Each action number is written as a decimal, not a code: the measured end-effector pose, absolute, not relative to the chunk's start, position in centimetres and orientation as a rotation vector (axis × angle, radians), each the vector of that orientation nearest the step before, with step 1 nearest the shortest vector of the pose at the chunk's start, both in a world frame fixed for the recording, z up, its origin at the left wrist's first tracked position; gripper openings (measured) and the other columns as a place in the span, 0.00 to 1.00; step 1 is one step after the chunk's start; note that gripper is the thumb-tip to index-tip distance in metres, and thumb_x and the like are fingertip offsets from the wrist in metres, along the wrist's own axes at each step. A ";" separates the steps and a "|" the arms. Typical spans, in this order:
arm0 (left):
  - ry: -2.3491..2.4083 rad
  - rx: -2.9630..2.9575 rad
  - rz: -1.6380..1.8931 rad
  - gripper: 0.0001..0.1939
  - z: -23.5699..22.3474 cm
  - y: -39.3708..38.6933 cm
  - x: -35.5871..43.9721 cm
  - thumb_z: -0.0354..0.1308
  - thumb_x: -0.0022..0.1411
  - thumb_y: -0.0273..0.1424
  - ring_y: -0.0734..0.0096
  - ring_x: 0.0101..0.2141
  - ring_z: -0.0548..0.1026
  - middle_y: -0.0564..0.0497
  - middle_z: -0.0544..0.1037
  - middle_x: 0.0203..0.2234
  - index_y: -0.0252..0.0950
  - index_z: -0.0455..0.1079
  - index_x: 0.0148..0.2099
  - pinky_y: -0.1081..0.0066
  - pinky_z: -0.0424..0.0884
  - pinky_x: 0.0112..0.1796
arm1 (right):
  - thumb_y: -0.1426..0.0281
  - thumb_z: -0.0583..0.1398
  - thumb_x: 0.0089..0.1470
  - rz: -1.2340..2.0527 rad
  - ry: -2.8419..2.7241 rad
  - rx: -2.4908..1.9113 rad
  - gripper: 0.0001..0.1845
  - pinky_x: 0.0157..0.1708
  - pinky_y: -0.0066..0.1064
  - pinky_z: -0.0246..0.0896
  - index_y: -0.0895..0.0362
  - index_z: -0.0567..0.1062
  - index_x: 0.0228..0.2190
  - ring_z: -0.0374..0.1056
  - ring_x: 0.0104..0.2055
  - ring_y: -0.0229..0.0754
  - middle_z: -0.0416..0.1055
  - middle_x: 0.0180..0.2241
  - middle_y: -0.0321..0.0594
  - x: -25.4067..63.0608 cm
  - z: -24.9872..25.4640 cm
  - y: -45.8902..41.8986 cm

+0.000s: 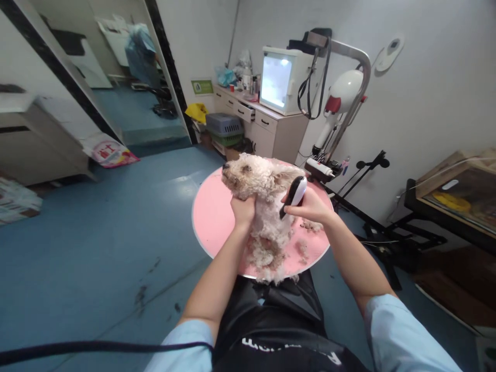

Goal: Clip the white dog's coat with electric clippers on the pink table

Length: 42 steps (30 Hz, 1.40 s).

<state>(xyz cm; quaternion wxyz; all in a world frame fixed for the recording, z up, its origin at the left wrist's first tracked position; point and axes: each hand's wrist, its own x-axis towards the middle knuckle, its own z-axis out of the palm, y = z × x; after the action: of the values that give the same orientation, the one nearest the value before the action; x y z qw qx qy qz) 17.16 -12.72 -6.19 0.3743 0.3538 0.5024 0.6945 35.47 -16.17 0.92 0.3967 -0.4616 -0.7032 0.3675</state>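
A curly cream-coloured dog (267, 222) sits on a round pink grooming table (211, 217), its head turned to the left. My left hand (244, 211) grips the dog under its chin, at the throat and chest; its fingertips are partly hidden in the fur. In my right hand (310, 206) is a black and white hair clipper (296, 194), its blade end pointing down beside the dog's clipped shoulder. Clumps of cut fur (303, 250) lie on the table to the dog's right and along the front edge.
Behind the table, a metal grooming arm (362, 72) rises with a hanging strap (310, 98). A lit white cabinet (277, 77) stands on the drawer counter (267, 121). A pet carrier (225, 126) is below. At right stands a wooden box (461, 191); a mirror (127, 77) leans at left.
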 end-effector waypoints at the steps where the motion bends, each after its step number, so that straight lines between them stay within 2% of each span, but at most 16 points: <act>1: 1.274 0.973 1.760 0.17 -6.4 -13.2 17.3 0.67 0.46 0.30 0.57 0.42 0.80 0.41 0.83 0.38 0.31 0.76 0.41 0.64 0.77 0.44 | 0.63 0.70 0.40 0.925 -1.712 -1.121 0.16 0.31 0.33 0.70 0.56 0.75 0.30 0.73 0.33 0.44 0.77 0.32 0.40 35.4 1.0 -15.9; 3: 1.250 1.126 1.709 0.21 -7.0 -14.0 17.5 0.70 0.44 0.32 0.56 0.45 0.80 0.42 0.83 0.41 0.32 0.76 0.43 0.63 0.76 0.48 | 0.60 0.70 0.40 0.916 -1.599 -1.022 0.19 0.33 0.34 0.71 0.55 0.74 0.33 0.73 0.35 0.44 0.78 0.35 0.41 35.1 1.1 -15.0; 5: 1.252 1.214 1.679 0.23 -7.4 -14.2 17.7 0.72 0.42 0.34 0.54 0.46 0.80 0.42 0.83 0.41 0.34 0.76 0.43 0.61 0.75 0.49 | 0.61 0.71 0.39 0.935 -1.617 -1.019 0.18 0.33 0.34 0.70 0.56 0.74 0.31 0.73 0.34 0.44 0.77 0.33 0.39 34.9 1.0 -14.1; 8: 1.269 1.193 1.727 0.18 -7.3 -13.6 17.9 0.70 0.43 0.33 0.54 0.44 0.80 0.43 0.83 0.39 0.34 0.77 0.39 0.59 0.75 0.49 | 0.64 0.70 0.39 0.954 -1.703 -1.117 0.15 0.32 0.33 0.69 0.56 0.74 0.28 0.72 0.32 0.43 0.75 0.28 0.38 35.2 0.4 -13.8; 13: 1.239 1.134 1.817 0.12 -6.7 -12.3 17.8 0.66 0.47 0.31 0.59 0.43 0.80 0.44 0.84 0.37 0.33 0.76 0.36 0.63 0.75 0.49 | 0.66 0.68 0.41 0.959 -1.744 -1.218 0.12 0.35 0.33 0.70 0.56 0.75 0.30 0.74 0.35 0.45 0.78 0.31 0.39 36.8 -1.4 -16.2; 17: 1.163 1.144 1.849 0.14 -6.8 -12.3 17.8 0.67 0.48 0.32 0.60 0.43 0.80 0.44 0.83 0.37 0.33 0.77 0.38 0.62 0.73 0.51 | 0.64 0.69 0.39 0.992 -1.732 -1.312 0.14 0.29 0.31 0.69 0.57 0.76 0.29 0.73 0.29 0.42 0.78 0.29 0.39 37.6 -2.7 -18.1; 20: 1.136 1.165 1.835 0.14 -7.0 -12.7 17.8 0.69 0.47 0.33 0.60 0.44 0.80 0.44 0.83 0.38 0.35 0.76 0.38 0.63 0.73 0.52 | 0.57 0.68 0.43 0.891 -1.468 -1.260 0.17 0.20 0.31 0.65 0.57 0.76 0.30 0.67 0.21 0.38 0.78 0.27 0.40 37.1 -2.8 -18.0; 22: 1.150 1.176 1.823 0.14 -6.9 -12.9 17.9 0.69 0.46 0.33 0.60 0.45 0.79 0.45 0.83 0.37 0.35 0.76 0.37 0.64 0.73 0.51 | 0.54 0.67 0.44 0.807 -1.365 -1.231 0.20 0.18 0.31 0.63 0.57 0.77 0.32 0.65 0.19 0.37 0.77 0.26 0.40 36.4 -2.8 -17.8; 27: 1.149 1.238 1.805 0.14 -6.7 -13.4 17.8 0.69 0.47 0.36 0.60 0.43 0.80 0.45 0.83 0.38 0.35 0.75 0.37 0.66 0.73 0.49 | 0.54 0.69 0.43 0.726 -1.362 -1.267 0.21 0.28 0.36 0.72 0.56 0.77 0.34 0.74 0.29 0.44 0.79 0.33 0.42 35.1 -4.8 -20.1; 31: 1.141 1.274 1.815 0.18 -6.4 -13.8 17.7 0.69 0.46 0.36 0.59 0.49 0.77 0.45 0.82 0.40 0.35 0.74 0.41 0.68 0.73 0.50 | 0.56 0.70 0.43 0.679 -1.387 -1.270 0.20 0.35 0.40 0.74 0.54 0.75 0.34 0.76 0.35 0.48 0.79 0.34 0.41 35.1 -7.4 -23.6; 34: 1.130 1.280 1.831 0.19 -6.3 -13.9 17.7 0.69 0.45 0.34 0.57 0.50 0.76 0.45 0.82 0.39 0.35 0.74 0.41 0.68 0.73 0.49 | 0.55 0.71 0.42 0.685 -1.386 -1.287 0.22 0.33 0.39 0.74 0.54 0.75 0.34 0.76 0.34 0.48 0.79 0.33 0.42 34.9 -7.8 -24.5; 37: 1.188 1.307 1.793 0.16 -6.4 -13.9 17.8 0.68 0.45 0.32 0.56 0.48 0.77 0.47 0.82 0.35 0.35 0.75 0.39 0.66 0.74 0.50 | 0.50 0.68 0.45 0.644 -1.230 -1.256 0.26 0.29 0.38 0.74 0.54 0.74 0.39 0.75 0.31 0.46 0.79 0.35 0.43 34.2 -6.8 -23.6; 42: 1.243 1.345 1.740 0.16 -6.8 -13.7 18.1 0.66 0.47 0.34 0.57 0.44 0.79 0.49 0.82 0.30 0.34 0.76 0.40 0.65 0.73 0.50 | 0.52 0.70 0.44 0.576 -1.365 -1.283 0.23 0.38 0.41 0.75 0.54 0.75 0.37 0.76 0.35 0.48 0.78 0.33 0.42 33.0 -7.0 -23.5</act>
<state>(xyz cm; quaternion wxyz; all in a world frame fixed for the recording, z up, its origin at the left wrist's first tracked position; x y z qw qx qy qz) 18.13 -13.68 -6.80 0.3026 0.5075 0.4690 0.6565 33.04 -23.49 -6.98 0.5571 -0.5435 -0.5785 0.2442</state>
